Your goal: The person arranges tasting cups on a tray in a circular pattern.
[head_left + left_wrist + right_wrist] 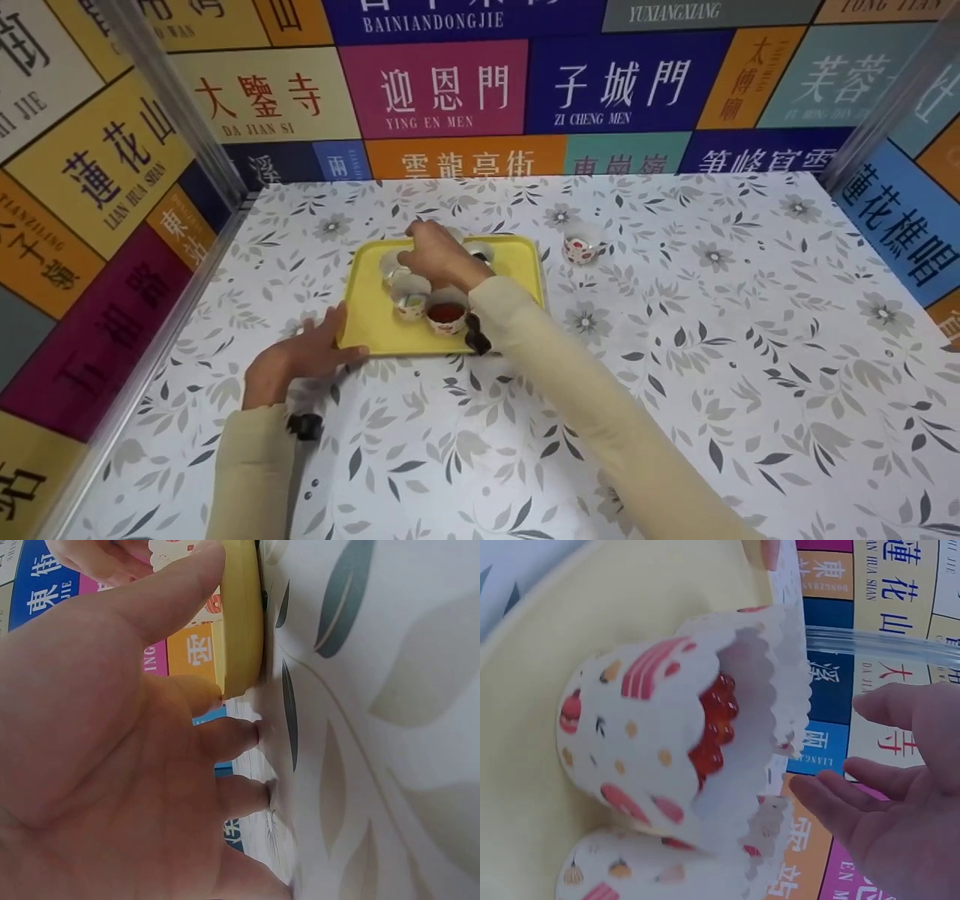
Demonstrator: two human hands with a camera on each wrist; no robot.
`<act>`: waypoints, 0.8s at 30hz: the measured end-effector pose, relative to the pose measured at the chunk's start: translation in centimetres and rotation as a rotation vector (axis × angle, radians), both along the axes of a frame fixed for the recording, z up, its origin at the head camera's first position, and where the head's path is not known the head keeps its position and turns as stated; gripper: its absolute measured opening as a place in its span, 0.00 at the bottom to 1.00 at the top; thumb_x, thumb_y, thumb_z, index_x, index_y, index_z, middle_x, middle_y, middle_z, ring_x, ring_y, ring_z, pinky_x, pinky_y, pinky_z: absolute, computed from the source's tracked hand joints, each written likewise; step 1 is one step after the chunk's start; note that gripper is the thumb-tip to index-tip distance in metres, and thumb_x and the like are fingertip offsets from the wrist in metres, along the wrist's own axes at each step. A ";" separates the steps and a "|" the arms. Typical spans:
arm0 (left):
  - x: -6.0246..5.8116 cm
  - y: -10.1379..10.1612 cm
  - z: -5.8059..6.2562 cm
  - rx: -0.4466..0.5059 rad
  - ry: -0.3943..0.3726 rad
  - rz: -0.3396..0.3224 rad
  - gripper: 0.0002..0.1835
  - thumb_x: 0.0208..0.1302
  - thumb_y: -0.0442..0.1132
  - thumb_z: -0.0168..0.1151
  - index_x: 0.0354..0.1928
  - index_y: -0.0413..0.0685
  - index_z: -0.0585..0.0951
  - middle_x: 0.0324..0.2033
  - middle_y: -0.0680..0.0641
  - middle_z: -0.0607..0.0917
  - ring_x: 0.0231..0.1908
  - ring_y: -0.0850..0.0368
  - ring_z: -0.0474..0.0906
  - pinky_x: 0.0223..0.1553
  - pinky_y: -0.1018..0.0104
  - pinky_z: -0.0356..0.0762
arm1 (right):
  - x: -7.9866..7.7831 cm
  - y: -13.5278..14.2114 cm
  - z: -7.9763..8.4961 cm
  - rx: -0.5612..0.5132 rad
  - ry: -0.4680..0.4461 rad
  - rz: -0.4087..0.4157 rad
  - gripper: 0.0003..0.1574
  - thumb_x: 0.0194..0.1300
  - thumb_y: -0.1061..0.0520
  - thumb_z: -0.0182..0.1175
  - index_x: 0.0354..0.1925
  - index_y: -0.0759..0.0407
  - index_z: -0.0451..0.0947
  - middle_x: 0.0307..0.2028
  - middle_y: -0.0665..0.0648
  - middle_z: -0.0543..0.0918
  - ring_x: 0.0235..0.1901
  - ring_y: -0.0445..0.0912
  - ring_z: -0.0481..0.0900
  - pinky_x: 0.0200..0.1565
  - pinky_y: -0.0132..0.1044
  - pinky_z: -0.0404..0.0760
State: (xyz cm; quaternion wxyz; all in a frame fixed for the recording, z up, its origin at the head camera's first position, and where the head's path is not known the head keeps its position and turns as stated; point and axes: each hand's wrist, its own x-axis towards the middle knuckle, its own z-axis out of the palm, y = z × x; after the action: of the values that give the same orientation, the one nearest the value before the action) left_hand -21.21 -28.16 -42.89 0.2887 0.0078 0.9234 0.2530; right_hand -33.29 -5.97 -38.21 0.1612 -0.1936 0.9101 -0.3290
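Observation:
My left hand (319, 349) spans the near left corner of a yellow tray (367, 330). In the left wrist view its thumb touches the tray's rim (244, 622), and the other fingertips are spread beside the edge, down on the cloth. Above the tray, my right hand (442, 259) hovers over several printed paper cups. Its fingers (825, 810) are apart with nothing between them in the right wrist view. The nearest cup (630, 727) contains glossy red beads. Beside it in the head view stands a cup (411, 300) with pale green contents. The hand partly hides the rear cups.
Another printed paper cup (581, 251) with something small and red inside stands on the cloth right of the tray. A floral cloth (675, 360) covers the table. Coloured panels with writing (435, 86) border the back and sides.

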 end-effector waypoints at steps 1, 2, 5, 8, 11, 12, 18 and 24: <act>0.0 0.0 0.0 -0.004 -0.005 0.007 0.57 0.68 0.68 0.52 0.79 0.50 0.29 0.79 0.39 0.28 0.75 0.30 0.18 0.73 0.29 0.27 | 0.0 0.3 0.1 -0.013 0.025 0.001 0.33 0.73 0.52 0.56 0.71 0.63 0.65 0.69 0.60 0.70 0.68 0.50 0.70 0.69 0.42 0.71; 0.0 0.1 0.0 -0.004 -0.007 0.011 0.57 0.68 0.69 0.52 0.79 0.51 0.29 0.79 0.39 0.28 0.76 0.31 0.18 0.73 0.29 0.26 | -0.1 0.6 0.3 -0.023 0.060 0.005 0.32 0.73 0.53 0.56 0.70 0.63 0.67 0.68 0.61 0.71 0.68 0.50 0.69 0.69 0.42 0.70; 0.0 0.1 0.0 -0.006 -0.011 0.023 0.57 0.68 0.69 0.52 0.79 0.53 0.28 0.79 0.40 0.28 0.76 0.32 0.18 0.73 0.29 0.26 | -0.2 1.9 0.5 -0.056 0.148 0.009 0.29 0.73 0.52 0.57 0.67 0.61 0.70 0.65 0.59 0.74 0.67 0.50 0.71 0.68 0.42 0.71; 0.0 0.0 -0.1 0.006 -0.005 0.008 0.57 0.68 0.69 0.52 0.79 0.51 0.28 0.79 0.39 0.28 0.75 0.30 0.18 0.73 0.29 0.26 | -0.4 3.5 0.5 -0.087 0.225 -0.003 0.26 0.72 0.52 0.58 0.65 0.58 0.74 0.63 0.58 0.76 0.65 0.50 0.72 0.67 0.43 0.72; 0.1 0.0 -0.1 0.011 -0.012 0.010 0.58 0.68 0.69 0.52 0.79 0.52 0.27 0.79 0.39 0.27 0.75 0.31 0.17 0.73 0.29 0.25 | -0.8 5.2 0.3 -0.117 0.276 -0.012 0.24 0.72 0.53 0.59 0.64 0.56 0.75 0.61 0.57 0.77 0.64 0.51 0.73 0.66 0.44 0.73; 0.1 -0.1 -0.1 0.014 -0.014 0.009 0.58 0.67 0.69 0.52 0.79 0.52 0.27 0.79 0.39 0.27 0.75 0.31 0.17 0.72 0.29 0.25 | -1.0 5.8 0.2 -0.124 0.294 -0.011 0.24 0.72 0.53 0.59 0.64 0.57 0.75 0.61 0.58 0.77 0.64 0.52 0.73 0.66 0.45 0.73; 0.2 -0.1 0.0 -0.004 -0.024 0.036 0.58 0.66 0.71 0.52 0.79 0.57 0.27 0.79 0.42 0.27 0.75 0.33 0.16 0.72 0.28 0.24 | -1.8 9.6 -0.3 -0.123 0.407 -0.029 0.24 0.70 0.54 0.62 0.62 0.57 0.77 0.60 0.58 0.78 0.64 0.53 0.72 0.68 0.47 0.70; 0.2 0.1 0.0 -0.005 -0.023 0.039 0.58 0.65 0.72 0.52 0.79 0.57 0.28 0.79 0.42 0.27 0.76 0.33 0.17 0.72 0.28 0.25 | -2.6 13.5 -0.9 -0.071 0.499 -0.088 0.24 0.67 0.53 0.65 0.59 0.58 0.79 0.59 0.60 0.79 0.62 0.56 0.72 0.68 0.54 0.66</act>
State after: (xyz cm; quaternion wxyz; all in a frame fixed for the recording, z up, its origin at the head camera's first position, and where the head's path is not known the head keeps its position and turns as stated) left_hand -21.02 -28.03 -42.88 0.2941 -0.0140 0.9207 0.2563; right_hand -35.91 7.50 -39.12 -0.0900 -0.2344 0.9172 -0.3092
